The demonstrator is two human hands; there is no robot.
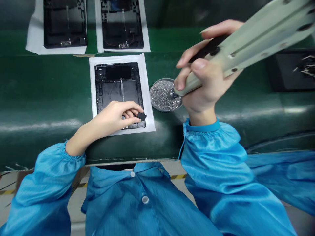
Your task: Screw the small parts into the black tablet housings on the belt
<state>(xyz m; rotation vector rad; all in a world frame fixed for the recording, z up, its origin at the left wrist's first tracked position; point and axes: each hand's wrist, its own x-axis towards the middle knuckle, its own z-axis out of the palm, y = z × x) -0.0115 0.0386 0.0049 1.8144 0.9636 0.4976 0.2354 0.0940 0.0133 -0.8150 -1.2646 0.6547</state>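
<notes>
My left hand (120, 114) pinches a small flat black piece (141, 116) over the lower right corner of an opened tablet housing (110, 91). The housing lies on a white sheet (149, 118), with a thin ribbon cable (122, 88) running down its middle. My right hand (206, 72) is wrapped round a pale electric screwdriver (256, 39) that slants down to the left. Its tip is at a round dish with a perforated metal top (161, 95); whether it touches a screw there I cannot tell.
Two more opened tablet housings (65, 26) (123, 28) lie on white sheets at the back left. A dark box (283, 73) with a tangle of thin light strands stands at the right. The bench has a green mat (44, 85), and its front edge runs before my body.
</notes>
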